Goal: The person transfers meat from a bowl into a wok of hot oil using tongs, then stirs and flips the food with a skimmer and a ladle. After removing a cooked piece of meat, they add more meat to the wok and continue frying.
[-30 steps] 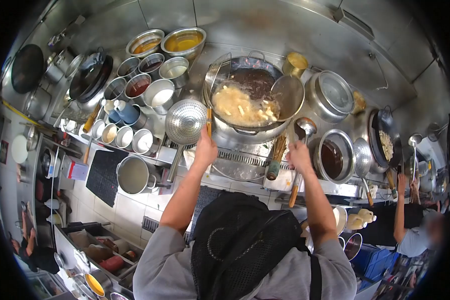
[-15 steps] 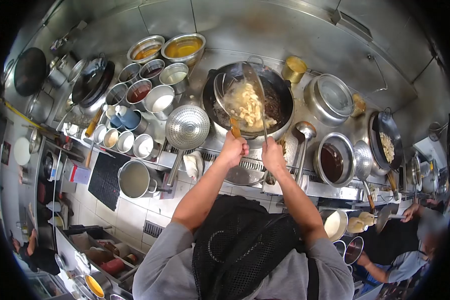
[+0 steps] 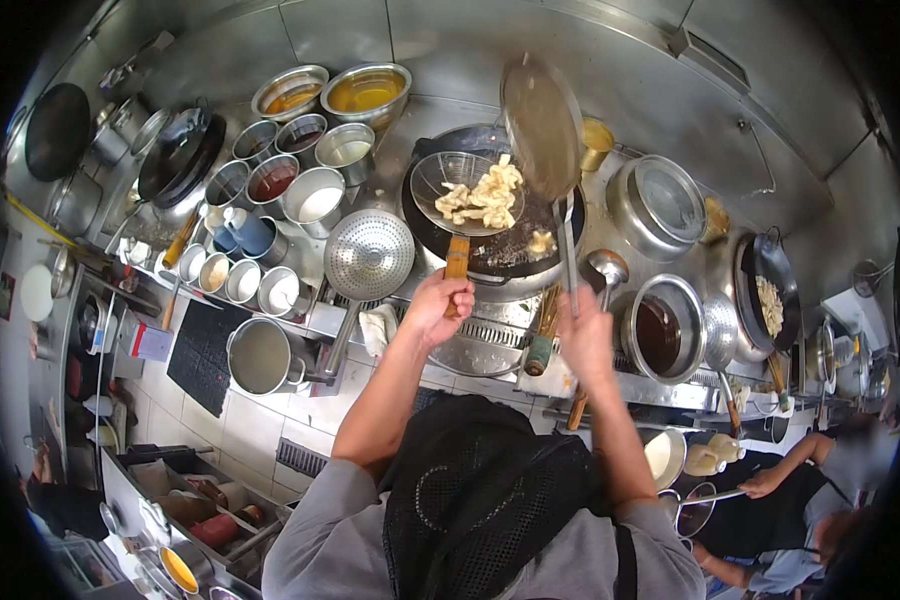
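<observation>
My left hand [image 3: 438,308] is closed round the wooden handle of a wire strainer [image 3: 430,208]. Pale fried pieces [image 3: 490,195] lie in the strainer, which is over the black wok [image 3: 410,215]. Dark bubbling oil [image 3: 510,248] shows in the wok, with a small pale clump [image 3: 541,242] in it at the right. My right hand [image 3: 585,335], blurred by motion, is closed on the metal handle of a large round skimmer [image 3: 542,125]. That skimmer is raised above the wok's right rim, apart from the strainer.
Left of the wok are a perforated ladle [image 3: 370,255] and several containers of sauces and powders. To the right are a brass pot [image 3: 597,143], a lidded steel pot [image 3: 660,205], a ladle [image 3: 607,270] and a bowl of dark sauce [image 3: 660,330]. A co-worker [image 3: 790,500] stands at lower right.
The skimmer has risen and moved right, away from the strainer. The pale pieces now rest in the strainer instead of between the two tools. My right hand has moved right and down.
</observation>
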Demonstrator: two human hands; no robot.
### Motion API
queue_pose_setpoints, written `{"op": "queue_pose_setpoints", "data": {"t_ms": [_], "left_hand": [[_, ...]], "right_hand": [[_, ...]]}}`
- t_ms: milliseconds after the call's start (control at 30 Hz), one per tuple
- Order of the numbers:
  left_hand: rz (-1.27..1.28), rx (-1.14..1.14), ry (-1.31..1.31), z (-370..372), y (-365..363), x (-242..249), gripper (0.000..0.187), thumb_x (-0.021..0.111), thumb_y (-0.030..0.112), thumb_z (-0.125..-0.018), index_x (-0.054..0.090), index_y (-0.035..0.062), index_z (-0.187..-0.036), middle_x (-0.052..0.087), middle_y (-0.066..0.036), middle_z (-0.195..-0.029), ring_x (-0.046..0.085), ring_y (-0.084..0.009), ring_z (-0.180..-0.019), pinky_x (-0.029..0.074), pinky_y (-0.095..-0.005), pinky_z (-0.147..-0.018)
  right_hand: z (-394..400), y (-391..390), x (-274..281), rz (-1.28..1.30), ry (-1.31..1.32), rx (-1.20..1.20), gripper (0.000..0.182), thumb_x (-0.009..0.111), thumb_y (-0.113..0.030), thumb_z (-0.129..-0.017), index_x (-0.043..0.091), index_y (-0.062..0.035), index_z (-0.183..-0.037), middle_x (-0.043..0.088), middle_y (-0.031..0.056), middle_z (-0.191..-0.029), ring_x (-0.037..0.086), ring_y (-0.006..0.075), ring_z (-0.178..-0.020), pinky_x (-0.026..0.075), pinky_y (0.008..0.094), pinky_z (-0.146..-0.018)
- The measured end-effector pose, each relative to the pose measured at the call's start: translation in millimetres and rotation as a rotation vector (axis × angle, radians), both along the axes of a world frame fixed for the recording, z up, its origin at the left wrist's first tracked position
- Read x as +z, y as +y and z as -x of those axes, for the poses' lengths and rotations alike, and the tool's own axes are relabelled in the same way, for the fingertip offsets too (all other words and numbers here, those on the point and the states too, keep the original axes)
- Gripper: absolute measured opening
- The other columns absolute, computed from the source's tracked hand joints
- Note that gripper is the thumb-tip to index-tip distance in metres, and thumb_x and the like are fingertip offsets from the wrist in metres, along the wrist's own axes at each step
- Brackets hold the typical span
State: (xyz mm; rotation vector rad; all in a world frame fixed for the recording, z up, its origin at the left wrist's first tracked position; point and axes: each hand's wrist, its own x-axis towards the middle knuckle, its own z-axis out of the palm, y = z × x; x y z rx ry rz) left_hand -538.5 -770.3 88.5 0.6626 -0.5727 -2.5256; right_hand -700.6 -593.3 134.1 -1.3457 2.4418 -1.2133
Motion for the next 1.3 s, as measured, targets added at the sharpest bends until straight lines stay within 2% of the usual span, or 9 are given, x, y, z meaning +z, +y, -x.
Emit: {"op": "queue_pose_setpoints", "data": {"t_ms": [133,300,367,433,567,800,933,1167,1300], "left_hand": [[-0.019,-0.082,0.003,-7.7,4.6,-3.7,0.021,0.053,-0.005,-0.090,0.045,0.0039,-0.107,0.054,-0.007,-0.085,0.047,-0.0083,-0.061,0.038,-0.0213,-0.049],[-0.096,-0.068,0.053,-6.1,0.7,-21.9,0.022,0.053,-0.005,-0.090,0.045,0.0026,-0.108,0.054,-0.008,-0.085,0.046,-0.0081,-0.062,0.038,-0.0213,-0.049],[-0.112,-0.041,0.030,-7.6,1.5,-18.3,0.025,0.053,-0.005,-0.090,0.046,0.0020,-0.113,0.053,-0.007,-0.086,0.045,-0.0057,-0.062,0.036,-0.0183,-0.048],[-0.111,-0.041,0.056,-10.0,-0.6,-12.8,0.023,0.053,-0.005,-0.090,0.045,0.0018,-0.111,0.053,-0.008,-0.085,0.046,-0.0071,-0.061,0.037,-0.0207,-0.049],[-0.048,-0.086,0.027,-11.9,2.9,-14.1,0.022,0.054,-0.005,-0.090,0.044,0.0020,-0.108,0.054,-0.009,-0.084,0.047,-0.0090,-0.060,0.039,-0.0236,-0.049],[0.091,-0.043,-0.134,-17.9,-5.3,-15.1,0.023,0.053,-0.004,-0.088,0.042,0.0038,-0.106,0.052,-0.007,-0.082,0.047,-0.0097,-0.059,0.038,-0.0255,-0.048],[0.135,-0.068,-0.149,-21.9,-6.9,1.2,0.023,0.052,-0.005,-0.088,0.041,0.0045,-0.105,0.050,-0.006,-0.079,0.047,-0.0103,-0.058,0.038,-0.0266,-0.047],[0.309,-0.021,-0.252,-14.8,-14.7,-0.6,0.026,0.051,-0.004,-0.085,0.040,0.0041,-0.107,0.049,-0.006,-0.076,0.048,-0.0121,-0.058,0.040,-0.0284,-0.047],[0.361,-0.018,-0.274,-17.1,-14.4,2.2,0.029,0.051,-0.005,-0.084,0.039,0.0037,-0.109,0.048,-0.005,-0.075,0.048,-0.0123,-0.056,0.040,-0.0291,-0.045]], "right_hand": [[16.7,-37.5,-56.9,-0.111,-0.033,0.086,0.023,0.058,-0.020,-0.097,0.051,0.0007,-0.090,0.060,0.0295,-0.070,0.059,0.0521,-0.075,0.043,0.0557,-0.061],[24.9,-26.9,16.5,-0.099,-0.112,0.026,0.022,0.056,-0.021,-0.098,0.053,0.0000,-0.092,0.060,0.0288,-0.071,0.059,0.0508,-0.072,0.045,0.0543,-0.063],[21.8,-8.3,21.8,-0.045,0.067,0.023,0.020,0.058,-0.017,-0.098,0.055,-0.0002,-0.088,0.058,0.0156,-0.058,0.061,0.0235,-0.051,0.045,0.0393,-0.051],[7.4,2.1,12.6,-0.093,-0.092,0.055,0.018,0.057,-0.016,-0.098,0.055,-0.0001,-0.090,0.058,0.0193,-0.060,0.062,0.0280,-0.054,0.046,0.0426,-0.053],[23.6,-27.9,-63.4,-0.226,0.106,0.143,0.018,0.054,-0.019,-0.098,0.053,-0.0009,-0.094,0.061,0.0314,-0.075,0.059,0.0538,-0.075,0.045,0.0595,-0.066],[21.3,-27.7,8.1,-0.103,-0.014,-0.063,0.018,0.055,-0.018,-0.098,0.052,-0.0005,-0.094,0.060,0.0331,-0.074,0.059,0.0540,-0.076,0.043,0.0602,-0.066],[31.2,-45.0,-73.9,-0.149,0.053,0.060,0.017,0.055,-0.017,-0.097,0.053,-0.0002,-0.095,0.061,0.0323,-0.074,0.059,0.0550,-0.076,0.045,0.0610,-0.068],[-1.9,-40.3,-16.3,-0.234,-0.078,0.028,0.019,0.053,-0.020,-0.098,0.053,-0.0011,-0.100,0.063,0.0327,-0.079,0.060,0.0549,-0.081,0.045,0.0619,-0.073],[-0.4,-48.8,-53.3,-0.278,-0.011,0.074,0.018,0.051,-0.020,-0.098,0.052,-0.0020,-0.100,0.063,0.0331,-0.081,0.060,0.0546,-0.083,0.045,0.0625,-0.074]]}}
